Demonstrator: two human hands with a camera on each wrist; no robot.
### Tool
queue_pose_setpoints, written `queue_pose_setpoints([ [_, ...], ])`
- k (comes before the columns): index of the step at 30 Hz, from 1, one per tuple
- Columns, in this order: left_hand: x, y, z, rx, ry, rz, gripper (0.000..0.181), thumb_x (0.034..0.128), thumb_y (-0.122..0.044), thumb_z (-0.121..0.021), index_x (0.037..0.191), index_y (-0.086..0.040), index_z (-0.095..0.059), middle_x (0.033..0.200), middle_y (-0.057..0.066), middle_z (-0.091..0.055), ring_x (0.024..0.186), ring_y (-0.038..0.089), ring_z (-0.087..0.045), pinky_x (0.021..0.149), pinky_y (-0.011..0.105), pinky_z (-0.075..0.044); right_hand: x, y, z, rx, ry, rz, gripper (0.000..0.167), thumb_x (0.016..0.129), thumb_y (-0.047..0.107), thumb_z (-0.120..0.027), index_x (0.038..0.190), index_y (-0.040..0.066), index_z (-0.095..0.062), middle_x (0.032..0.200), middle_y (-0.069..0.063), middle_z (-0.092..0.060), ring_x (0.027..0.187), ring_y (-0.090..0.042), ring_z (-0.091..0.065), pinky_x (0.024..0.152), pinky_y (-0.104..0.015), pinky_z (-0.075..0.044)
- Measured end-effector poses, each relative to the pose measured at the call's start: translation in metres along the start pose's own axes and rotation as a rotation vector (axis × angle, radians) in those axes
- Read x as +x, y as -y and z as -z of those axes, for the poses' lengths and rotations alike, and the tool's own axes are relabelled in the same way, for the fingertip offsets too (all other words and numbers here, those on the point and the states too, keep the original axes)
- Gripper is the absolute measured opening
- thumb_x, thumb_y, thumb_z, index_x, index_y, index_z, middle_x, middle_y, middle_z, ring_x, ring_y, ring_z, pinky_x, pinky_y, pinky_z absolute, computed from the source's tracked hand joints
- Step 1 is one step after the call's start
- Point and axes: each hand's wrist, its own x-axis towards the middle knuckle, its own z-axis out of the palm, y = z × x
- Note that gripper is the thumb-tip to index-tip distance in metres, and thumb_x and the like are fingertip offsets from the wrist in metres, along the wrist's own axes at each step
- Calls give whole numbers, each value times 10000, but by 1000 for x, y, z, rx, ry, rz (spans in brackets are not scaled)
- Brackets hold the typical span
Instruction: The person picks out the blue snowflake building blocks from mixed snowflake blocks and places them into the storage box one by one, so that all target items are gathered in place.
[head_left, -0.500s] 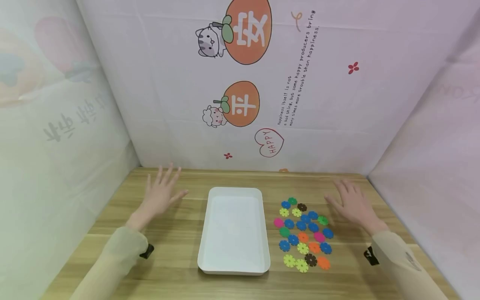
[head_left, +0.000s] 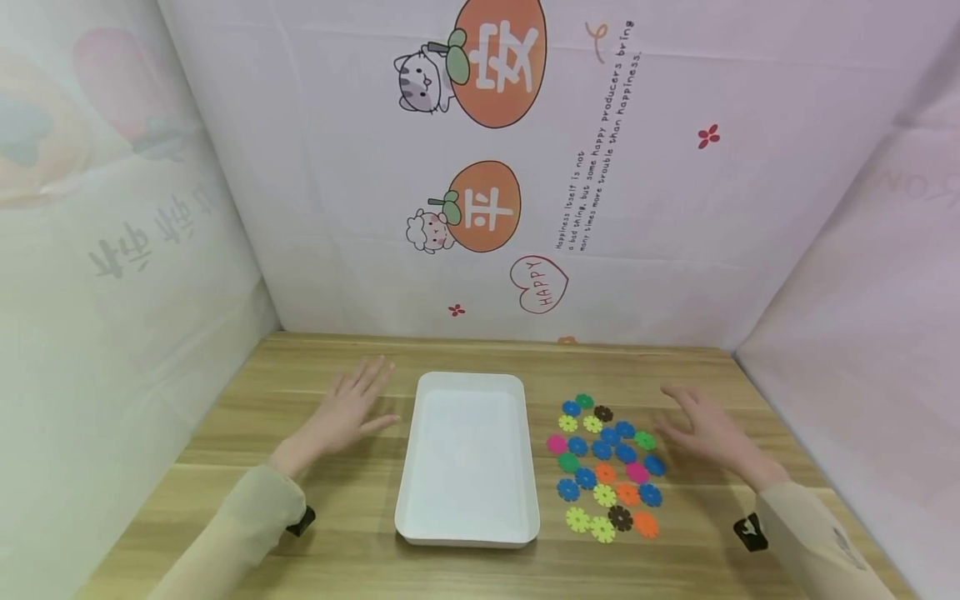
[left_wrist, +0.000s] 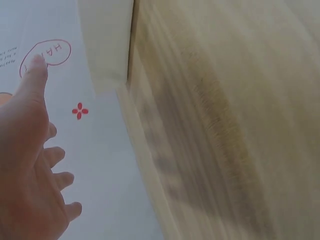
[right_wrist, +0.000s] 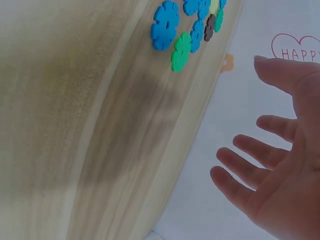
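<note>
Notched flower-shaped discs (head_left: 602, 450) lie scattered on the wooden table (head_left: 352, 542), over to the right of a white tray. Looking across from the left, I see a pale printed cloth (head_left: 150, 333) forming the side wall, then a person's light sleeve (head_left: 251, 517) reaching in, with a small black piece (head_left: 302, 522) at the cuff. Beyond it the left hand (head_left: 341, 419) is held over the wood, fingers extended and thumb apart from them, empty, its thumb pointing toward the tray's near side edge without touching it. Next comes the white tray (head_left: 468, 458), a shallow rectangle with its long sides running away from the person, bare inside. Behind it hangs the back cloth (head_left: 337, 208), printed with orange fruits, little animals and a red heart reading HAPPY. Right of the tray spread the discs, all clear of its rim: blue, yellow-green, green, pink, orange and dark brown, some touching their neighbours. Just beyond their right edge the right hand (head_left: 707, 432) is raised above the table, fingers loosely bent and parted, holding nothing; its thumb is near a green disc (head_left: 645, 439). Another black piece (head_left: 751, 532) shows by that cuff.
</note>
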Motion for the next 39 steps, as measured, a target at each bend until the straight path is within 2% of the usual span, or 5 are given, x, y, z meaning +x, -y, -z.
queue_pose_setpoints([
  [8, -4, -11, -13, -20, 43, -47, 843, 972, -507, -559, 1569, -17, -220, 1647, 191, -177, 1524, 431, -169, 1215, 645, -165, -11, 3, -1, 62, 71, 34, 558, 856, 205, -765, 1248, -134, -558, 1127, -300, -647, 930, -373, -671, 776, -499, -594],
  [14, -5, -18, -18, -42, 81, -74, 771, 1012, -481, -497, 1574, -33, -216, 1649, 200, -176, 1524, 432, -175, 1207, 654, -192, -17, 4, -3, 154, 185, 37, 526, 840, 192, -775, 1200, -140, -583, 1053, -246, -682, 887, -307, -685, 752, -410, -609],
  [23, -7, -20, -27, -65, 156, -104, 698, 1050, -425, -440, 1578, -36, -200, 1658, 183, -164, 1514, 444, -198, 1216, 654, -160, -21, 4, -11, 187, 283, 8, 506, 784, 242, -810, 1137, -74, -636, 981, -101, -708, 856, -210, -664, 739, -297, -589],
  [30, -5, -21, -30, -61, 166, -110, 678, 1058, -443, -402, 1576, -46, -216, 1655, 165, -191, 1523, 407, -207, 1222, 648, -151, -21, 2, -16, 177, 288, 7, 413, 781, 267, -820, 1047, -13, -674, 922, -48, -699, 796, -109, -623, 691, -204, -535],
  [39, -3, -23, -32, -44, 172, -106, 686, 1059, -472, -375, 1584, -68, -197, 1664, 126, -177, 1535, 374, -198, 1228, 642, -137, -19, 2, -19, 168, 286, -38, 347, 793, 262, -816, 988, 16, -667, 885, -22, -679, 766, -33, -568, 661, -190, -502],
])
